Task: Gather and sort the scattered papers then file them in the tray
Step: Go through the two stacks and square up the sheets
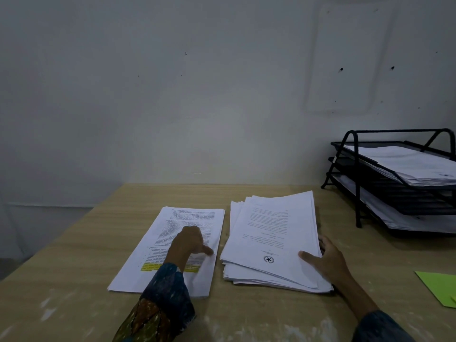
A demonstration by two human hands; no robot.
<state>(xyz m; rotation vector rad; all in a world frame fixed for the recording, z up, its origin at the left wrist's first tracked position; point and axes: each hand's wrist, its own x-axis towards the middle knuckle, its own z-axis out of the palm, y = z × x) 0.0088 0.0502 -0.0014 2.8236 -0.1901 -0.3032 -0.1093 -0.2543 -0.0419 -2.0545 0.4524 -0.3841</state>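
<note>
A pale wall point(172, 95) with a few dark marks stands behind a light wooden table point(74, 255) in a dim room. At the table's far right sits a black wire tray point(356, 154) with three tiers. The top tier holds a pile of white sheets point(414, 164), and more sheets point(385, 213) lie in the bottom tier. The middle tier is too dark to tell. Two piles lie side by side, near but apart, in the middle of the table. The left stack point(153, 243) is neat, with printed text and a yellow marked line point(150, 267). The right stack point(271, 230) is thicker and fanned unevenly, its top page bearing a round star emblem. The left hand point(188, 241), in a patterned sleeve point(165, 292), rests on the left stack with fingers bent and thumb pointing right. Whether it pinches a sheet cannot be told. The right hand point(328, 260) grips the right stack's near right edge, thumb point(308, 256) on top and fingers curled round the side. A green sheet point(439, 287) lies at the right edge.
</note>
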